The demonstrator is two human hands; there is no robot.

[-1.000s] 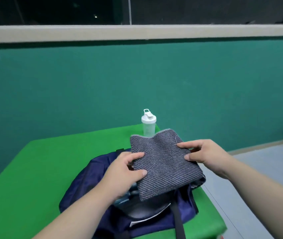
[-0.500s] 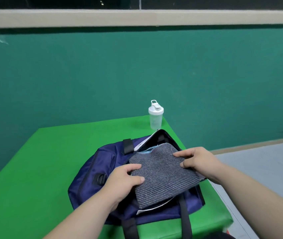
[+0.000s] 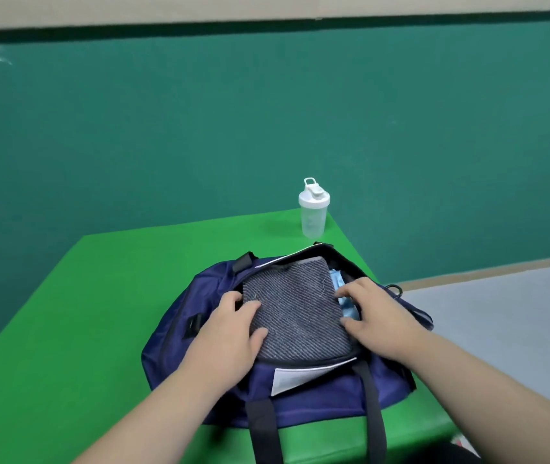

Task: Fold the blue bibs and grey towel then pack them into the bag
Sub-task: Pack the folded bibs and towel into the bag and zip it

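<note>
Head view: grey towel [image 3: 295, 316] in bag [image 3: 317, 396]; L hand [image 3: 233, 333], R hand [image 3: 377, 313] fingers [image 3: 347, 291] spread, pressing its sides.

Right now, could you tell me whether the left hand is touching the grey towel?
Touching. The head view shows the left hand resting its thumb and fingers on the left edge of the grey towel, with no gap.
</note>
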